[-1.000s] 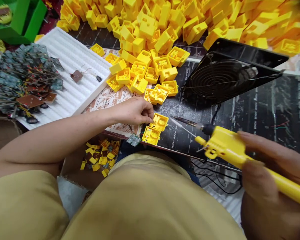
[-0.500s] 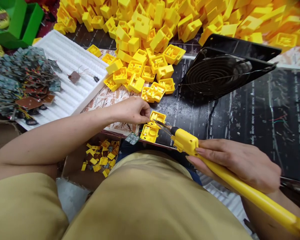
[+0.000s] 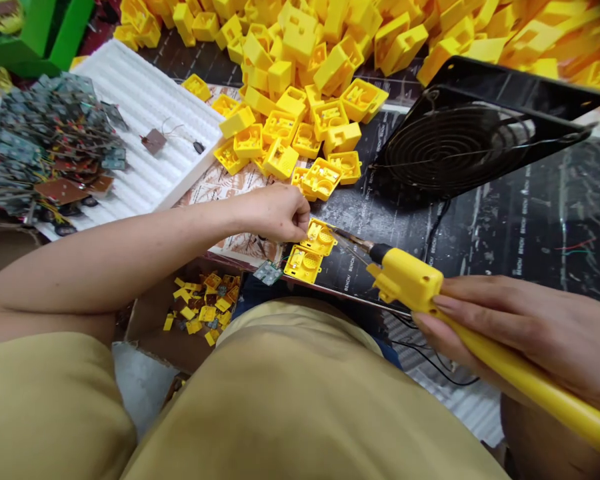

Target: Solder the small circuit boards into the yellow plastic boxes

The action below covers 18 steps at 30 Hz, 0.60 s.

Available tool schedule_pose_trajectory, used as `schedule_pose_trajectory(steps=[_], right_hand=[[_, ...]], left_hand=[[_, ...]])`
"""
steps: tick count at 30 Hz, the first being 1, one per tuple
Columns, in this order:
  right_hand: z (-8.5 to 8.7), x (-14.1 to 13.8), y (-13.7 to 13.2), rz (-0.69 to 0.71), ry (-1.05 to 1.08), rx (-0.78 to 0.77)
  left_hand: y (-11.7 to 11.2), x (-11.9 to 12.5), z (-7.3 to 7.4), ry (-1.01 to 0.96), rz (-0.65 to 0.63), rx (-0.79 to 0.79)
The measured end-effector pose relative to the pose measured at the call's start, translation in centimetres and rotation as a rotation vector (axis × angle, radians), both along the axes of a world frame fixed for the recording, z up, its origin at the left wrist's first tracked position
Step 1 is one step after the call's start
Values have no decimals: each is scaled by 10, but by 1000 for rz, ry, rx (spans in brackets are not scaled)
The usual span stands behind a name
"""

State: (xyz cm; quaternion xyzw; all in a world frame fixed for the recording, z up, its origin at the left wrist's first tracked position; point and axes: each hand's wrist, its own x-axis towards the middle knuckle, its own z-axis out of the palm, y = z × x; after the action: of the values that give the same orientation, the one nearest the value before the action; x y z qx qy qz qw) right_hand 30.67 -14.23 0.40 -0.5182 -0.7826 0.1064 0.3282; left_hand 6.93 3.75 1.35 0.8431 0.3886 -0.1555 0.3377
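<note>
My left hand [image 3: 279, 212] is curled in a pinch at the edge of a yellow plastic housing [image 3: 319, 237] that lies open side up on the black mat. A second yellow housing [image 3: 303, 264] lies just in front of it, with a small green circuit board [image 3: 267, 273] beside it. My right hand [image 3: 525, 333] grips a yellow soldering iron [image 3: 430, 293]. Its metal tip [image 3: 347, 238] points left and almost reaches the first housing.
A big heap of yellow housings [image 3: 330, 60] covers the back. A black fan [image 3: 460, 143] leans at the right on the black mat [image 3: 530, 220]. A white ribbed tray [image 3: 145, 133] and a pile of circuit boards [image 3: 45, 147] lie left. A box of small yellow parts [image 3: 203, 310] sits below the table edge.
My right hand brought the soldering iron left until its tip reached the housing, then drew it slightly back to the right. My left hand stayed pinched at the housing.
</note>
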Motion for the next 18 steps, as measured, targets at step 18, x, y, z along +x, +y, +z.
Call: schedule_pose_trajectory(steps=[18], right_hand=[[4, -12, 17, 248, -54, 180]], left_hand=[[3, -3, -2, -33, -70, 25]])
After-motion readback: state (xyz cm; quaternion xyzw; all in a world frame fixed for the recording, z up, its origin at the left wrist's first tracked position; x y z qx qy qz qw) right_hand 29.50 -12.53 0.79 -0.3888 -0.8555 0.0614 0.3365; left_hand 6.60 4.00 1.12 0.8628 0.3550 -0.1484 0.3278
